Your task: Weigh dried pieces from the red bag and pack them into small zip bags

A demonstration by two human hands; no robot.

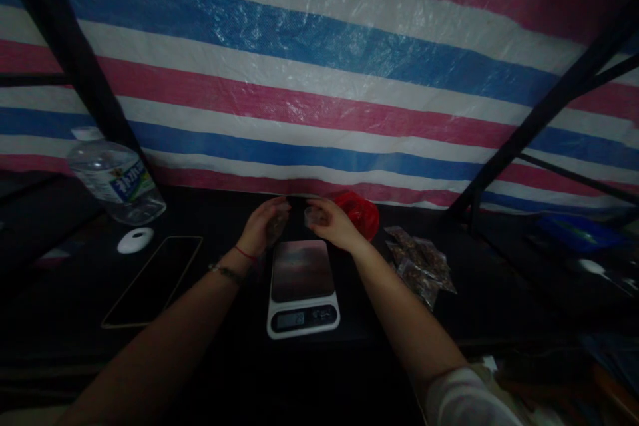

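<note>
Just beyond the kitchen scale (pixel 302 271), my left hand (pixel 259 225) has its fingers curled around a see-through piece of plastic (pixel 277 223), perhaps a small bag; its exact kind is too dim to tell. Facing it, my right hand (pixel 335 223) grips a small clear plastic piece (pixel 312 216) that looks like a little cup. A narrow gap separates the two hands. The scale has a white body, a shiny metal plate with nothing on it and a small display at its near end. Behind my right hand lies a red plastic bag (pixel 364 213).
Several clear packets of brown bits (pixel 422 259) lie right of my right forearm. On the left are a phone (pixel 152 283), a white oval object (pixel 135 239) and a large clear bottle (pixel 117 176). A blue tray (pixel 574 231) and white spoon (pixel 594 267) sit far right. Striped sheeting (pixel 309 80) hangs behind.
</note>
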